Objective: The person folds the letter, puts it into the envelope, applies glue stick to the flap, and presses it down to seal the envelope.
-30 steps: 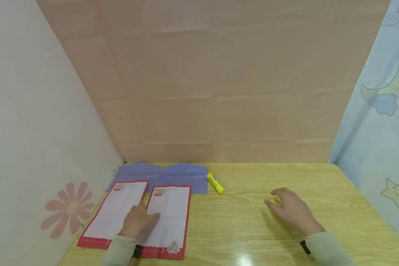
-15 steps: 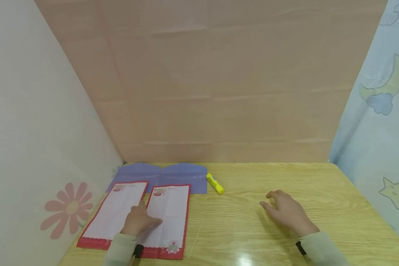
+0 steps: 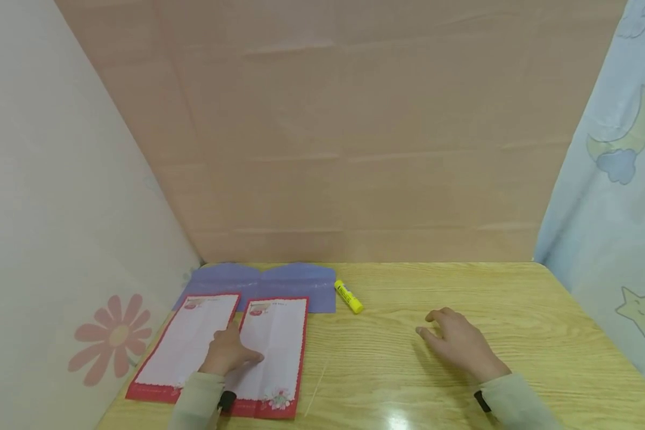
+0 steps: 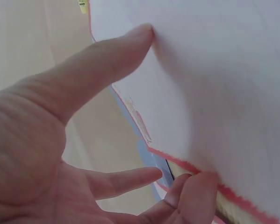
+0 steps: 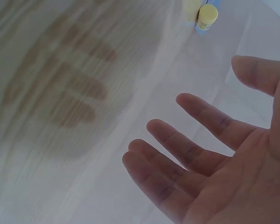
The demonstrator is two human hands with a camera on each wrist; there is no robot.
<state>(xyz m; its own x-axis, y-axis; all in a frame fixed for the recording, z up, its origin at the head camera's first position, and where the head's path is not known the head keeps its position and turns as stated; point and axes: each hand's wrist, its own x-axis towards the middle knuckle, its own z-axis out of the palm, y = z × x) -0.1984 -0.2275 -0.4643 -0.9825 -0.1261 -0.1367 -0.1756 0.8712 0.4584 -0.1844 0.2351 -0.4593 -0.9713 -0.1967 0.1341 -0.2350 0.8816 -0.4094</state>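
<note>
My left hand [image 3: 227, 351] rests on the right of two red-bordered letter sheets. In the left wrist view, its thumb [image 4: 130, 44] touches the white face of that letter sheet [image 4: 233, 84], and a fingertip [image 4: 200, 189] meets the red edge. The fingers are spread, and the sheet lies flat in the head view. Beside it lies the left letter sheet [image 3: 193, 340], partly covered by the hand. My right hand [image 3: 462, 343] hovers over the wooden table, fingers loosely bent and holding nothing; the right wrist view shows its shadow below.
Two purple envelopes [image 3: 298, 280] lie side by side behind the sheets, partly covered by them. A yellow glue stick [image 3: 349, 297] lies right of them. A thin pale strip [image 3: 316, 389] is on the table [image 3: 387, 346]. Walls stand at left, back and right.
My right hand has drifted slightly left over the table. My left thumb has slid a little down and right on the sheet. The sheets, envelopes and glue stick have stayed put.
</note>
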